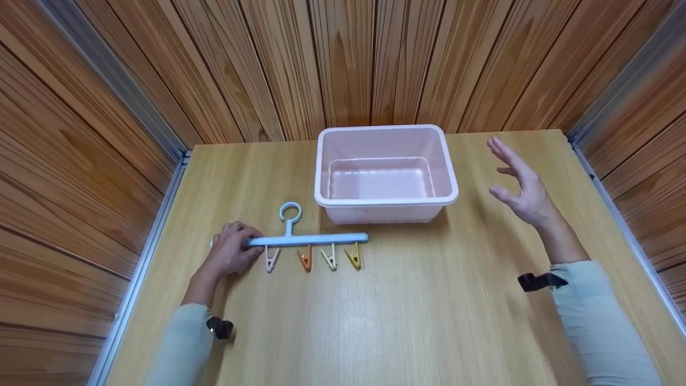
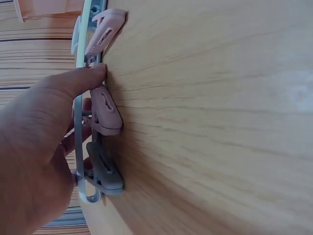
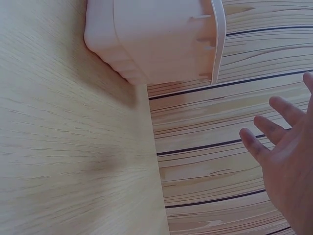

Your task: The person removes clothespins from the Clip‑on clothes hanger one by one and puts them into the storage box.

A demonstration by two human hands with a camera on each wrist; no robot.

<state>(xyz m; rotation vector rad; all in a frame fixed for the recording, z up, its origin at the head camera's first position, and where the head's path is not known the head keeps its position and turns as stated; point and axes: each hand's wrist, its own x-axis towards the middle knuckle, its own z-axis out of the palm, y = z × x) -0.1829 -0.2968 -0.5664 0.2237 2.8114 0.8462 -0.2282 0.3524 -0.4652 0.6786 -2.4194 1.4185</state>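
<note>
A light blue clip hanger (image 1: 316, 239) with a ring-shaped hook (image 1: 290, 210) lies on the table. My left hand (image 1: 233, 249) grips the left end of its bar, the thumb on the near side in the left wrist view. Right of that hand, a pale pink clip (image 1: 271, 261), an orange clip (image 1: 305, 260), a cream clip (image 1: 330, 260) and a yellow clip (image 1: 355, 258) stick out toward me. By the thumb is another pink clip (image 2: 106, 112), with a grey clip (image 2: 105, 169) beyond. My right hand (image 1: 525, 190) hovers with fingers spread, holding nothing.
Behind the hanger stands a pale pink plastic bin (image 1: 386, 202), with nothing seen inside; it is left of my right hand. Wood-plank walls (image 1: 348, 64) enclose the wooden table (image 1: 396, 311) at the back and both sides, with metal rails along the side edges.
</note>
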